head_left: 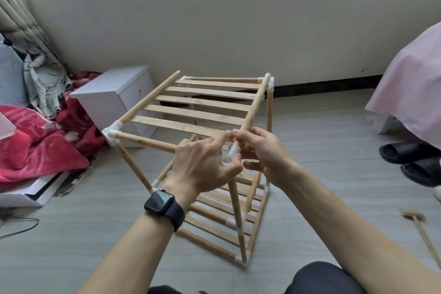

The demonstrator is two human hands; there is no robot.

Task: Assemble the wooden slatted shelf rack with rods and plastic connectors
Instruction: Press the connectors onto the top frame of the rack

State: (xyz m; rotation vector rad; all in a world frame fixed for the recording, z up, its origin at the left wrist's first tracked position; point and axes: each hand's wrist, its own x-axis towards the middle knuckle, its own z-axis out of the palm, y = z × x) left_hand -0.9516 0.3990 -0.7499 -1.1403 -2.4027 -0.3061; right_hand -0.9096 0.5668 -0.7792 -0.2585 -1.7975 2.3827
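The wooden rack (191, 112) stands on the floor in front of me, with an upper slatted shelf and a lower slatted shelf (214, 217). White plastic connectors (111, 135) join rods at the corners. My left hand (202, 164), with a dark watch on the wrist, pinches a white connector (230, 156) at the near end of the shelf's right side rod (254, 105). My right hand (260, 153) grips that same rod just above the connector. An upright rod (237, 217) rises from the lower shelf towards the connector.
A white bedside cabinet (117, 100) stands behind the rack on the left, beside red bedding (35, 141). A pink-covered bed (410, 83) and black slippers (410, 160) are at the right. A wooden mallet (420, 229) lies on the floor at the right. My knee (322, 279) is below.
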